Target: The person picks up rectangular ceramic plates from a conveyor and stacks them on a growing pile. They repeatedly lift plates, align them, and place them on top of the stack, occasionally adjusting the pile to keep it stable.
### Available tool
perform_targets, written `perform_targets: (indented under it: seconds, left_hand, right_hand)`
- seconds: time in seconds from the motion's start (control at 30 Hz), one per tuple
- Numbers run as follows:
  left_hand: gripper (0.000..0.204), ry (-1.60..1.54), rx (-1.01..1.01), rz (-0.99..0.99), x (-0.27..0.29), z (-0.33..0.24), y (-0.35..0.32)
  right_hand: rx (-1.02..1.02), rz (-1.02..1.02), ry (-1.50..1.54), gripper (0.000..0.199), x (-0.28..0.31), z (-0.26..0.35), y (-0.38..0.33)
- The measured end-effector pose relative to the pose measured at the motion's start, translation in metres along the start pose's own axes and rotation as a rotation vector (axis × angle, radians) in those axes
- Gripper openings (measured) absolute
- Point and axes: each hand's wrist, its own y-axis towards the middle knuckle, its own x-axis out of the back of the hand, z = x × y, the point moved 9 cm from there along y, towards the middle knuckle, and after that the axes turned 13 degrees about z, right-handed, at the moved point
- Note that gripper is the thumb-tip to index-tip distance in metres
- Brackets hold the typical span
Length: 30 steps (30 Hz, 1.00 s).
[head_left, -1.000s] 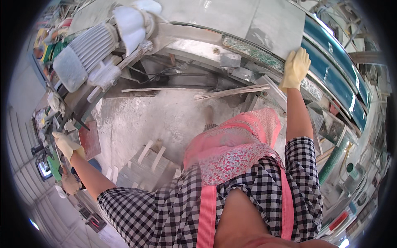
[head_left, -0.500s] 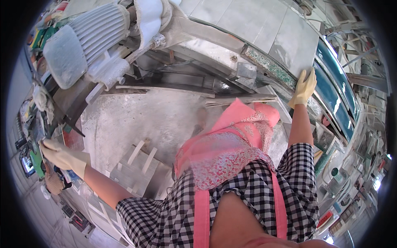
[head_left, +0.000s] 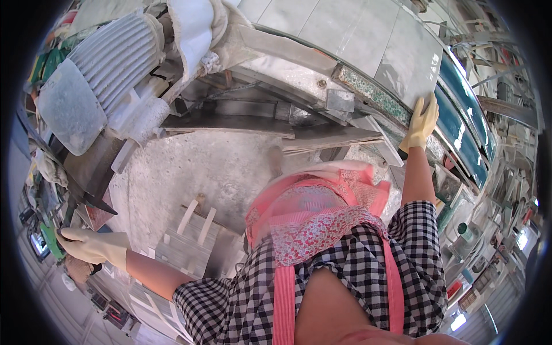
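Cream rubber gloves cover both my hands. My right hand (head_left: 422,123) lies open with its fingers apart, touching the front edge of a row of pale grey tiles (head_left: 402,60). The tiles rest on a machine bed with a worn, green-speckled rail (head_left: 371,92). Out to the far left, my left hand (head_left: 92,246) is stretched away from my body. Its fingers point outward, partly turned from view, and I see nothing in them. A green item (head_left: 52,238) appears just beyond its fingertips.
A dusty ribbed motor (head_left: 118,60) stands at the upper left, beside draped white cloth (head_left: 192,34). Thin boards (head_left: 333,141) jut out below the machine bed. Stacked strips and slabs (head_left: 190,238) stand on the floor (head_left: 195,161) at my left. Blue glossy panels (head_left: 460,129) line the right.
My view and body have shifted slightly, and the apron's lower part has swung. My right hand stays at the tile edge. My left hand appears a little lower in the picture.
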Motion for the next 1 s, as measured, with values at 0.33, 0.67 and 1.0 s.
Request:
perform_targets:
  seconds: [0.33,0.67,1.0]
  left_hand:
    - [0.052,0.087,-0.108,-0.044,0.006,-0.003,0.003]
    - [0.05,0.137,-0.201,-0.087,0.011,0.002,0.009]
    - [0.05,0.128,-0.375,-0.125,0.007,-0.011,0.007]
  right_hand:
    - [-0.011,-0.004,-0.033,0.047,0.001,-0.004,0.0]
    - [-0.031,-0.054,-0.075,0.046,0.009,-0.007,-0.001]
    - [-0.039,-0.092,-0.154,0.046,0.013,-0.008,-0.004]
